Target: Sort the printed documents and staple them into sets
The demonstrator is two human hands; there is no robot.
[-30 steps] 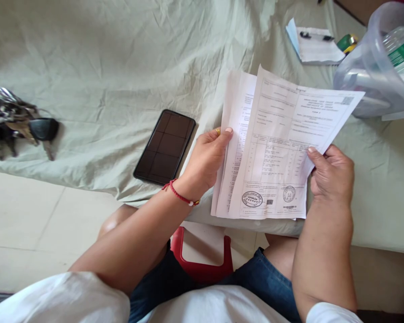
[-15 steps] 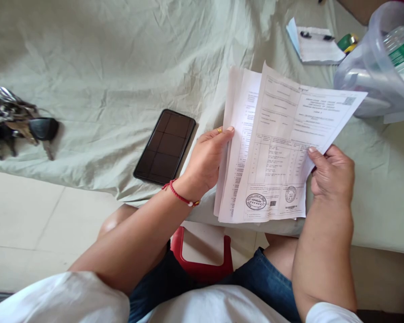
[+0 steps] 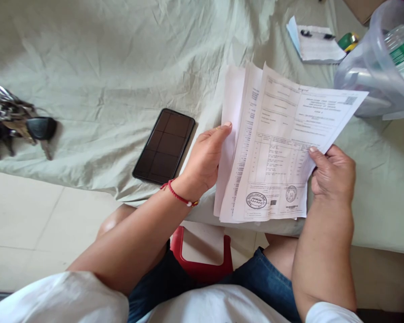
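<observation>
Printed paper sheets [image 3: 283, 148] are held between my two hands over the near edge of the cloth. The front sheet is a form with a table, round and oval stamps and a small square code. My left hand [image 3: 208, 154] pinches the left edge of the rear sheets, thumb on top. At the right edge of the front sheet, my right hand [image 3: 333, 172] grips with its thumb in front and its fingers behind. A black smartphone [image 3: 164, 146] lies left of the papers, close to my left wrist.
A bunch of keys [image 3: 16, 121] rests at the far left on the grey-green cloth [image 3: 104, 54]. Back right are a small notepad [image 3: 318, 49] with a black pen, a green tape measure [image 3: 348, 41] and a clear plastic bin [image 3: 360, 67] holding a bottle. Below shows a red stool [image 3: 205, 271].
A sheet has shifted from my left hand's side toward the front sheet, so the rear sheets are fanned wider. My left thumb has moved slightly. My right hand stays nearly still.
</observation>
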